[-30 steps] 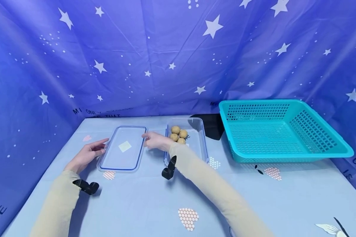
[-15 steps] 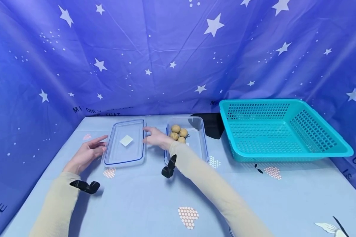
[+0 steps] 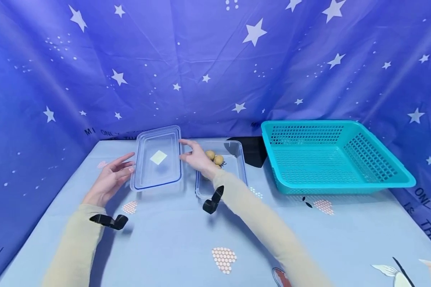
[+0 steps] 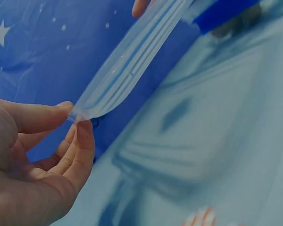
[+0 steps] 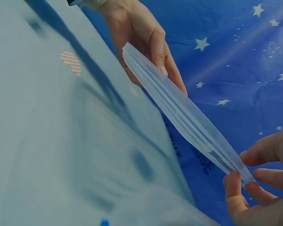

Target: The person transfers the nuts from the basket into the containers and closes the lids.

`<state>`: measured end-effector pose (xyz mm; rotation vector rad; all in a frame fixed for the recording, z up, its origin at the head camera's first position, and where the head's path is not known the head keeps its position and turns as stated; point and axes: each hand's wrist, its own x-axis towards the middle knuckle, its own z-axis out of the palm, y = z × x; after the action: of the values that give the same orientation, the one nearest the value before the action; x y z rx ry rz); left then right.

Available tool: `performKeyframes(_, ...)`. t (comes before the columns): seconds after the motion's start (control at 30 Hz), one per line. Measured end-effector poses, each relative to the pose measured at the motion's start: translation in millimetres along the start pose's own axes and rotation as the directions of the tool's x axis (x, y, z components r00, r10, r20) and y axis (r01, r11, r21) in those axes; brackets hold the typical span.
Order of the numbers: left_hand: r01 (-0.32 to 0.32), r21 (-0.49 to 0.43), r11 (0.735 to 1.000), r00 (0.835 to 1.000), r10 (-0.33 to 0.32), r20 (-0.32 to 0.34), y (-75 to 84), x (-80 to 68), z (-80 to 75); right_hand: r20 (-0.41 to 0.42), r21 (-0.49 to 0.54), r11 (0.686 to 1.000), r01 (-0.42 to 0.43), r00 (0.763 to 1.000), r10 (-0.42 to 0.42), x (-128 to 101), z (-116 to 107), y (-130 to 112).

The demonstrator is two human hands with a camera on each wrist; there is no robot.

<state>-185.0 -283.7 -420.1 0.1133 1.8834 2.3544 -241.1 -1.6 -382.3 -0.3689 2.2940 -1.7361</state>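
Note:
A clear plastic lid (image 3: 158, 157) with a blue seal and a pale sticker hangs tilted above the blue table (image 3: 172, 239), held between both hands. My left hand (image 3: 116, 175) pinches its left edge, thumb and fingers closed on the rim (image 4: 75, 117). On the opposite edge my right hand (image 3: 195, 156) pinches the lid (image 5: 179, 113) between thumb and fingertips (image 5: 245, 183). Just right of that hand stands an open clear container (image 3: 241, 159) with a few tan balls (image 3: 214, 157) at its far end.
A large teal mesh basket (image 3: 339, 123) stands at the right rear. A black patch (image 3: 253, 150) lies between it and the container. Starred blue cloth walls close the back and sides.
The lid lay flat on the table with the hands at its edges; both hands have since lifted it off the cloth, up and away from me.

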Motion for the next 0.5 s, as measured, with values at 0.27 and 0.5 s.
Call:
performKeyframes(0.27,-0.03,0.042,0.999,0.999,0.029,0.014,0.2,10.0,34.1,-0.052,0.089,0.994,0.059,0.997,-0.055,-17.8,-33.1,4.4)
performKeyframes(0.5,-0.038,0.201,0.979,0.999,0.04,-0.005,-6.4,14.7,63.4,-0.072,0.087,0.992,0.096,0.993,-0.09,-31.5,-58.4,18.7)
